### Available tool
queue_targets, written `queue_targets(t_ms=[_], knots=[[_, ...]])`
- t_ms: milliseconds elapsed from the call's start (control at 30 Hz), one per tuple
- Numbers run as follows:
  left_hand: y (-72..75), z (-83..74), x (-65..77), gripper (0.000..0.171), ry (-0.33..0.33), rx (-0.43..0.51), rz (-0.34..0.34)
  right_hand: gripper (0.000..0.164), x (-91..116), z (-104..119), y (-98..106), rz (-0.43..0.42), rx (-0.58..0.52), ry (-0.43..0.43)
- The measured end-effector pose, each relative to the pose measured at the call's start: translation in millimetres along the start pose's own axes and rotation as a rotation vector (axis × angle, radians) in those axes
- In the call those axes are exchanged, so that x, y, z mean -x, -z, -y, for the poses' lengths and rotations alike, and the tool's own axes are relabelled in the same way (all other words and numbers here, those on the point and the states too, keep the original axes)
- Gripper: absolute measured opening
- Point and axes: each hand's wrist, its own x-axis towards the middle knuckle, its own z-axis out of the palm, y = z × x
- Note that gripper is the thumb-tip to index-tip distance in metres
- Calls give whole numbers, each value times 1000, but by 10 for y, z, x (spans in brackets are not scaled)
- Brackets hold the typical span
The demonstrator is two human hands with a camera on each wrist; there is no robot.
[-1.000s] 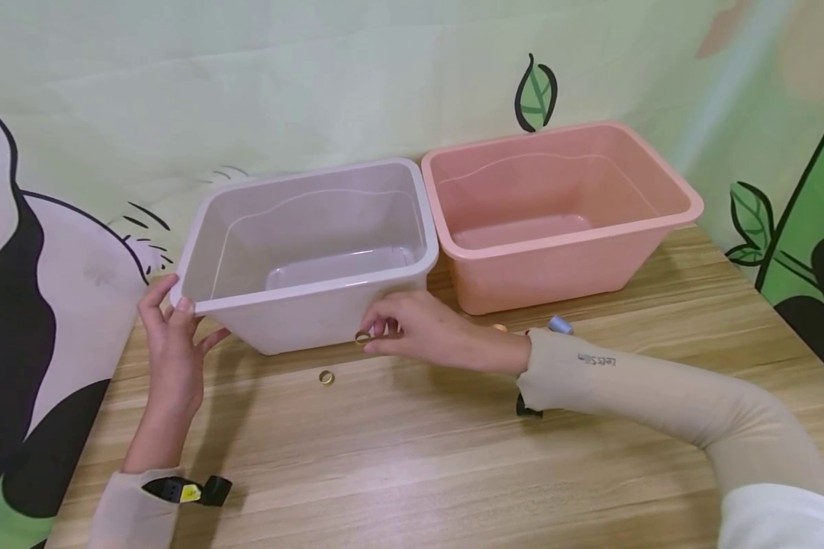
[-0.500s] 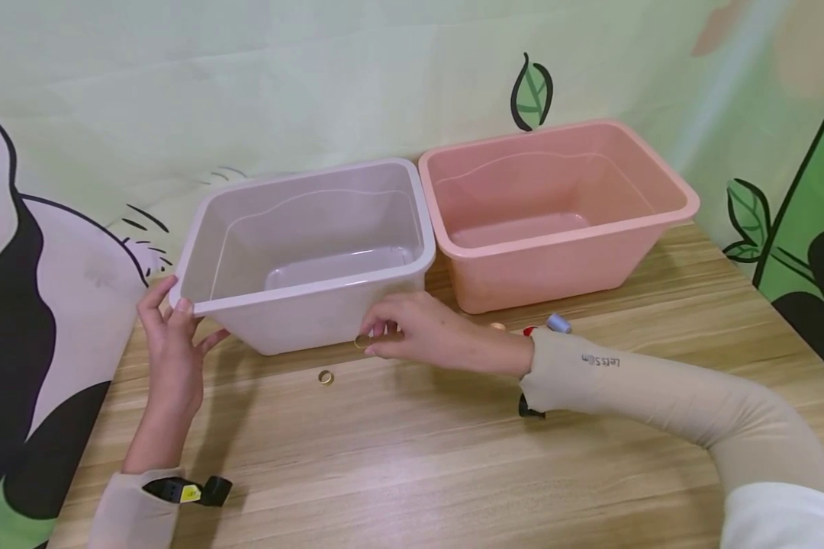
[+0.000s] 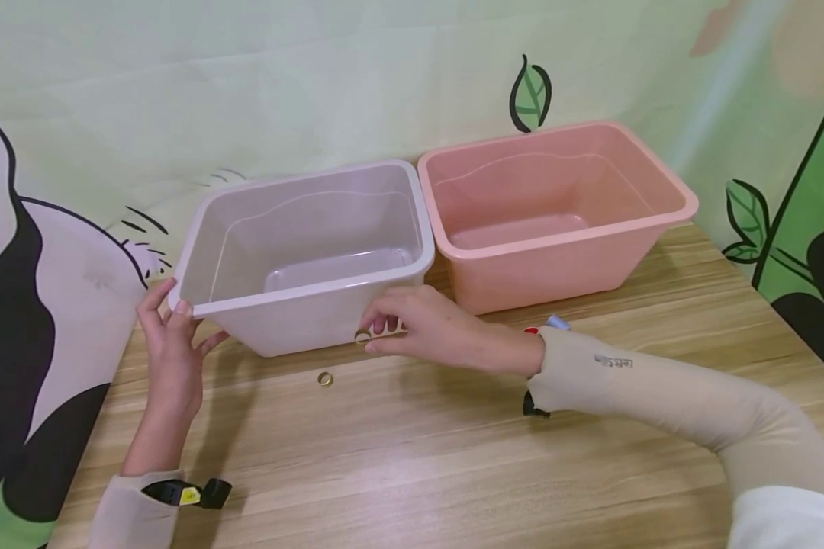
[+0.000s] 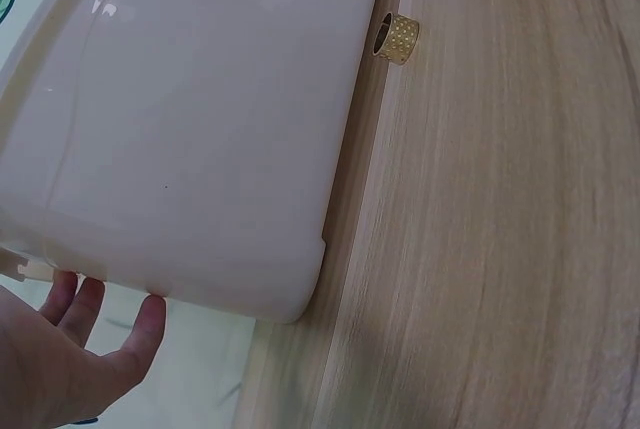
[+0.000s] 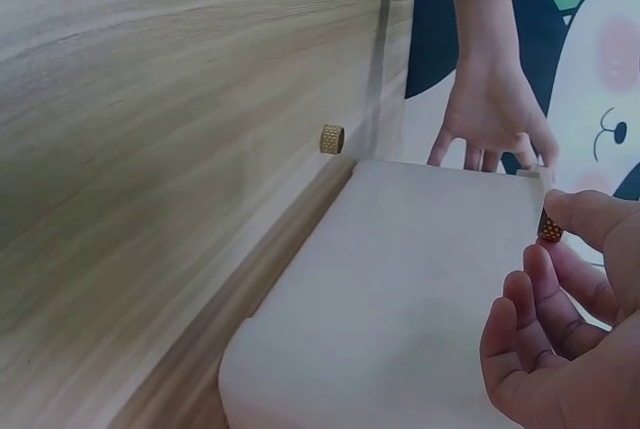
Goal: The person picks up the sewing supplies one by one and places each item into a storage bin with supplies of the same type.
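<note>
My right hand (image 3: pixel 429 328) pinches a small gold ring (image 3: pixel 362 337) between thumb and index finger, just in front of the pale grey bin (image 3: pixel 302 324). The right wrist view shows the dimpled outside of this ring (image 5: pixel 550 229). A second gold ring (image 3: pixel 326 379), also dimpled, rests on the wooden table near the bin's foot. At the bin's front left corner my left hand (image 3: pixel 175 347) holds the rim, thumb on top. Its other fingers (image 4: pixel 150 329) reach underneath, seen in the left wrist view.
To the right, beside the grey bin, stands a pink bin (image 3: pixel 542 267). A small blue cylinder (image 3: pixel 558 322) and a red piece (image 3: pixel 531 330) lie behind my right sleeve (image 3: pixel 625 374), partly hidden. A printed cloth backdrop (image 3: pixel 281 84) hangs behind the bins.
The gold ring in my right hand has turned slightly, and that wrist has shifted a little to the right. My left hand and the ring on the table stay put.
</note>
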Motion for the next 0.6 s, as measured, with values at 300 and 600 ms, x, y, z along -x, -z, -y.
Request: queue_targets(t_ms=[300, 600], knots=[[3, 15, 8, 49, -22, -18, 3, 15, -3, 50, 59, -6, -9, 50], [1, 21, 1, 49, -34, -16, 3, 15, -11, 137, 162, 3, -15, 56]])
